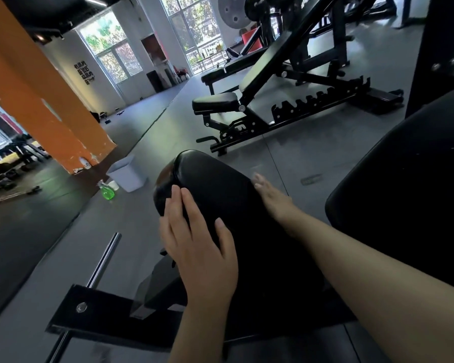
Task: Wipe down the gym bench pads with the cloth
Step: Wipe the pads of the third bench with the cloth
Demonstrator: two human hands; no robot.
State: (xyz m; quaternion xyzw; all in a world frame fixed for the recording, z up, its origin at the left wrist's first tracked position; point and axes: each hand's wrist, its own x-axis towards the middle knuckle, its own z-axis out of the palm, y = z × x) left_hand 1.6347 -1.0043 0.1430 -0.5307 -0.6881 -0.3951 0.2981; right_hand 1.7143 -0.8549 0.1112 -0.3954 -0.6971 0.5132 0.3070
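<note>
I see left hand [194, 247] flat, fingers straight on black seat pad [220, 189], frame centre — right hand [269, 193] blurred at pad's right edge, grip unclear.

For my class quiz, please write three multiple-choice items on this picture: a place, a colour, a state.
1. Where is the green bottle? A on the floor by the bin; B on a shelf; C in a hand.
2. What colour is the pillar? A blue; B orange; C white.
3. How is the left hand? A flat on the pad; B curled in a fist; C around a bar.
Key: A, it stands on the floor beside the bin; B, its paint is orange; A, straight fingers lie on the pad.
</note>
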